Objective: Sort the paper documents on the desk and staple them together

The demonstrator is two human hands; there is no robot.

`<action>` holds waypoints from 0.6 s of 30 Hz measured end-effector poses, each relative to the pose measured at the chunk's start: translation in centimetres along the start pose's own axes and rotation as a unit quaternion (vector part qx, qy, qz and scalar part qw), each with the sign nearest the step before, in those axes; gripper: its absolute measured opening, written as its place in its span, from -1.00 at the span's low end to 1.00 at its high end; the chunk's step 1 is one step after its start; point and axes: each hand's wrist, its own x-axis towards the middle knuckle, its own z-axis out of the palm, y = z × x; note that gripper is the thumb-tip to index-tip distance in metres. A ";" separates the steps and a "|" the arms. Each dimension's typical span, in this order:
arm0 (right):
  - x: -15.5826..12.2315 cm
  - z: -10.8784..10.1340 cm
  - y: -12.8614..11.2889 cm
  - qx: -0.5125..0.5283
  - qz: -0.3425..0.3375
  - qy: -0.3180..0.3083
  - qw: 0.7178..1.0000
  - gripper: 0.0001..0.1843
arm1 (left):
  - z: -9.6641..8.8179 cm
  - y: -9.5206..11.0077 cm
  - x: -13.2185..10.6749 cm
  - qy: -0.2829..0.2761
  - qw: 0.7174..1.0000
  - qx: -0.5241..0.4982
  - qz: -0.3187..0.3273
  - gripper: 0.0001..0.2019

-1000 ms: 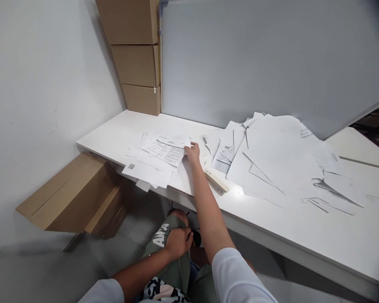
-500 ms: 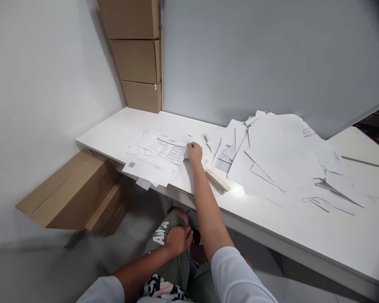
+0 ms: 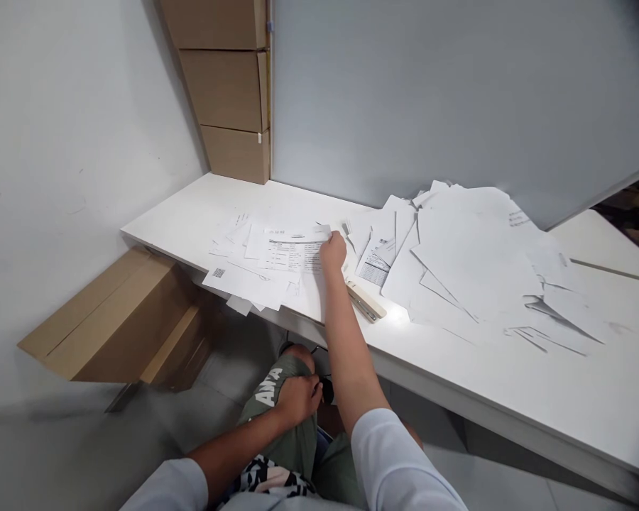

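My right hand [image 3: 333,252] reaches across the white desk [image 3: 192,206] and pinches the right edge of a printed paper sheet [image 3: 292,250]. That sheet lies over a loose layer of papers, including one with a QR code [image 3: 245,280]. A beige stapler [image 3: 365,301] sits just below and right of my right hand, not touching it. My left hand [image 3: 299,399] stays low, below the desk, with curled fingers gripping the knee of my olive shorts [image 3: 285,419].
A large heap of white sheets [image 3: 473,255] covers the desk's right part, in front of a whiteboard [image 3: 431,92]. Stacked cardboard boxes [image 3: 226,92] stand in the back corner. A flat cardboard box [image 3: 122,326] leans under the desk's left end.
The printed sheet has dropped flatter onto the papers and shifted slightly right with my right hand. The whole view has tilted a little. My left hand stays on my knee.
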 end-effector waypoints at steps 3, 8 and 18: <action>0.6 0.5 0.3 0.116 0.018 0.002 0.993 -0.63 | -0.2 0.1 0.0 -0.005 1.000 0.004 -0.001 -0.64; 1.3 1.8 0.8 0.197 0.055 -0.015 0.979 -0.48 | -0.4 0.2 -0.2 -0.007 1.000 0.007 0.000 -0.65; 1.6 2.4 2.1 0.281 0.121 -0.022 0.952 -0.39 | -0.5 0.3 -0.2 -0.003 1.000 0.017 0.002 -0.65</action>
